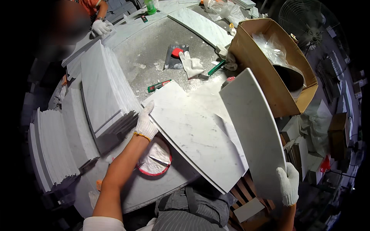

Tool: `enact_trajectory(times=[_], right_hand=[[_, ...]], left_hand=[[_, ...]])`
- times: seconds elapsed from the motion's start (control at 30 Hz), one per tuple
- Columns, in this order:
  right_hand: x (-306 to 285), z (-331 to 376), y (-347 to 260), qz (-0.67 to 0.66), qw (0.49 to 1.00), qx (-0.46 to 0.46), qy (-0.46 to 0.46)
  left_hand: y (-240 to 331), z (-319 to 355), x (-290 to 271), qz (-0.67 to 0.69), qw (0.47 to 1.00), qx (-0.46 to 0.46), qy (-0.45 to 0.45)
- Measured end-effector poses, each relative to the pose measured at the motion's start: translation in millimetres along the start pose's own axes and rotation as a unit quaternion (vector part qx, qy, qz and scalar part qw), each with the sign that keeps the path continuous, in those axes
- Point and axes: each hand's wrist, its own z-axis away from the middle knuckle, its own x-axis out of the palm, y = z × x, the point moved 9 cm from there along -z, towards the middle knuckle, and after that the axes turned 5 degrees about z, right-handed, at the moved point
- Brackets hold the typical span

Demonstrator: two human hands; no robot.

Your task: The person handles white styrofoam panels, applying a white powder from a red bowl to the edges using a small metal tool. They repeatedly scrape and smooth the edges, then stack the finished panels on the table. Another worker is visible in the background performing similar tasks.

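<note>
My right hand point(288, 184), in a white knit glove, is closed on the lower right end of a long white marble-look tile point(252, 119), which stands tilted on edge. My left hand point(147, 121), gloved the same way with a yellow cuff, grips the left edge of another grey-veined tile point(189, 133). That second tile lies on the table, its near end pointing towards me. A round white pad with a red rim point(155, 158) shows just below my left hand. Parts of both hands' fingers are hidden by the tiles.
Tall tile stacks point(106, 84) stand at left. A cardboard box point(266, 86) holding plastic wrap is at far right. A green utility knife point(158, 86), a white glove point(190, 65) and a red round tool point(177, 52) lie mid-table. A co-worker's gloved hand point(101, 28) rests at far left.
</note>
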Motion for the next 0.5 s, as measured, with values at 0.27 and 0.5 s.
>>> enact_trajectory(times=[0.27, 0.5], right_hand=[[10.7, 58.5, 43.3, -0.076, 0.984, 0.144, 0.076], [27.4, 39.7, 42.1, -0.129, 0.987, 0.093, 0.03]], left_hand=[[10.7, -21.9, -12.2, -0.102, 0.994, 0.006, 0.047], [42.9, 4.5, -4.3, -0.614, 0.776, -0.059, 0.132]])
